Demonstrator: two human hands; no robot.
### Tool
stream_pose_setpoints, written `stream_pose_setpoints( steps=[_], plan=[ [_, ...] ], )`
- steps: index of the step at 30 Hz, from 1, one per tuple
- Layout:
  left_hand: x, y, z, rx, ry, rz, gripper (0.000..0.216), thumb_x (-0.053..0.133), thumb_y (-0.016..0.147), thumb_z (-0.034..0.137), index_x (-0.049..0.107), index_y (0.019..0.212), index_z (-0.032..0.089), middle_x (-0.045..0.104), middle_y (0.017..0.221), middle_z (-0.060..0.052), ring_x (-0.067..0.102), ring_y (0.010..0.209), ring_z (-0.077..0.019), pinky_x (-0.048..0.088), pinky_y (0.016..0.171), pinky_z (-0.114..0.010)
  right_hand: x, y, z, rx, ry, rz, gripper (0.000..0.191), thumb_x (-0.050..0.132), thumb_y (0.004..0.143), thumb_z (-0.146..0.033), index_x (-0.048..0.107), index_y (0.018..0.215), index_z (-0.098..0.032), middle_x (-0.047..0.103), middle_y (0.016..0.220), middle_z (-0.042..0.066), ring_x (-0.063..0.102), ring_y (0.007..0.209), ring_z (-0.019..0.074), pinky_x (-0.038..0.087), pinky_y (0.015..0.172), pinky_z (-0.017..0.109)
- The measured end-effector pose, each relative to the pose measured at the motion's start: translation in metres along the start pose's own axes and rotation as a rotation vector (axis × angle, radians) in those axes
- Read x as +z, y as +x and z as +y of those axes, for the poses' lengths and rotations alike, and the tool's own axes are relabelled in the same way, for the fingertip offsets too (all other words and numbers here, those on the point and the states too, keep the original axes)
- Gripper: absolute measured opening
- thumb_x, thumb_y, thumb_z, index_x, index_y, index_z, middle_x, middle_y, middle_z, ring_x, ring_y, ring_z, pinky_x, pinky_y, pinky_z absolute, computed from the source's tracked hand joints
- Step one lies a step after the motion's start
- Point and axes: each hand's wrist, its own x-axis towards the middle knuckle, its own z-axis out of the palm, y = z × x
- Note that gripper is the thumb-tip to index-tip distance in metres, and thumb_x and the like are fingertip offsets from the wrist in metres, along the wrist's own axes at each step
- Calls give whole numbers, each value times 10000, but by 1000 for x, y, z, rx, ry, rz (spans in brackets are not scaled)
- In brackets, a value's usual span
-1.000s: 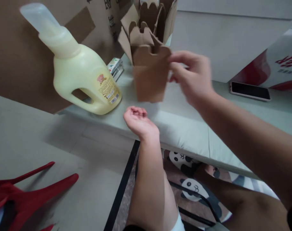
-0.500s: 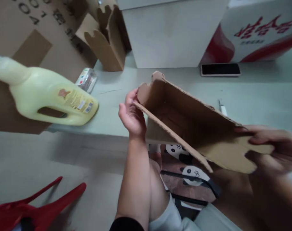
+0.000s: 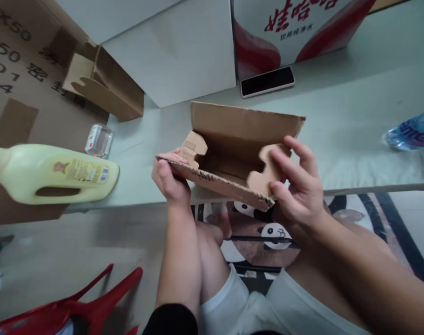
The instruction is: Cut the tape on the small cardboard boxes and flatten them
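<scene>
At far left of the frame, a pale yellow jug (image 3: 54, 172) lies below a large printed carton (image 3: 12, 125), with a red stool (image 3: 103, 298) at lower left. A small clear container (image 3: 99, 140) sits just beside the jug; a 2nd, brown carton (image 3: 110, 95) with a notched flap stands at upper left. At center, a person's left hand (image 3: 171, 179) clasps the left end of an open-topped cardboard box (image 3: 229, 181), held at the near edge of a pale green table (image 3: 354, 116). Above it, 1 phone (image 3: 267, 82) lies against a red-and-white carton (image 3: 292, 46). The right hand (image 3: 299, 181) grips the box's right end, thumb and fingers curled onto its notched flap. At far right, a clear bottle (image 3: 414, 132) lies on its side.
</scene>
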Motion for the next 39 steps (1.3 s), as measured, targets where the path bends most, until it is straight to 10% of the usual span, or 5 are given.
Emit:
stream_pose_setpoints(
  steps=[5,12,19,34,39],
  plan=[
    [7,-11,-3,-80,120,85,388,600,878,564,584,725,208,611,707,3,621,716,-134,541,769,-285,-6,0,-6,58,-151,110,369,590,894,-316,618,1261,-339,397,1457,88,558,1216,302,561,872,467],
    [13,-24,6,-37,274,-20,431,606,881,623,606,818,197,601,772,-1,624,760,-124,534,759,-255,-6,3,3,127,16,91,653,443,948,-398,144,1529,-378,411,1486,95,493,1347,289,447,1103,555],
    [0,-19,-8,-22,264,-199,479,649,860,614,663,1215,292,668,1313,-30,595,1292,-212,450,1150,-371,-14,-2,10,37,60,127,325,331,994,-415,572,1129,-243,524,1322,101,485,1346,303,379,1145,572],
    [11,-9,-2,-139,306,-264,267,537,811,206,794,874,251,770,1123,-16,671,1175,-226,488,1107,-409,-31,-13,5,114,26,39,276,456,965,-460,636,1017,-257,475,1428,92,422,1418,318,360,1158,594],
    [13,-3,-3,-228,303,-116,300,496,717,156,781,802,200,779,950,-44,706,1024,-220,528,1022,-381,-28,-14,12,168,81,76,420,420,977,-472,501,1346,-288,466,1470,106,481,1386,287,422,1130,543]
  ],
)
